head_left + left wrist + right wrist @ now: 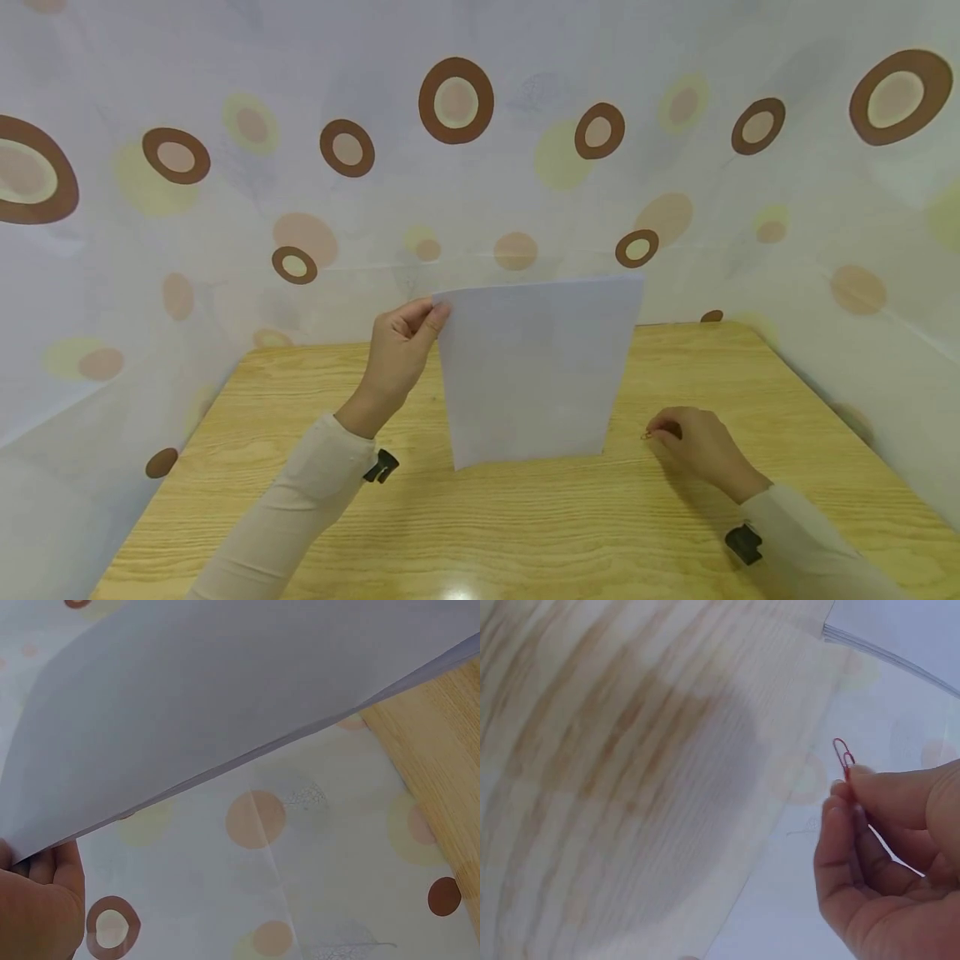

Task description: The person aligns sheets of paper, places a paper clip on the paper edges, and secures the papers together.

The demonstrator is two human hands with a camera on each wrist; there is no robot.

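My left hand (401,354) pinches the upper left corner of a stack of white paper sheets (536,375), held upright above the table. In the left wrist view the sheets (187,697) show layered edges, with the thumb and fingers of the left hand (37,907) at one corner. Off to the right of the paper and apart from it, my right hand (697,442) pinches a small red paper clip (841,752) between thumb and forefinger. The clip's looped end sticks out past the fingertips of the right hand (885,855).
A light wooden table (480,533) lies beneath both hands. White cloth or sheeting (480,192) with brown, yellow and peach circles rises behind the table and along its sides. Each sleeve has a black clip-like piece (744,543) near the wrist.
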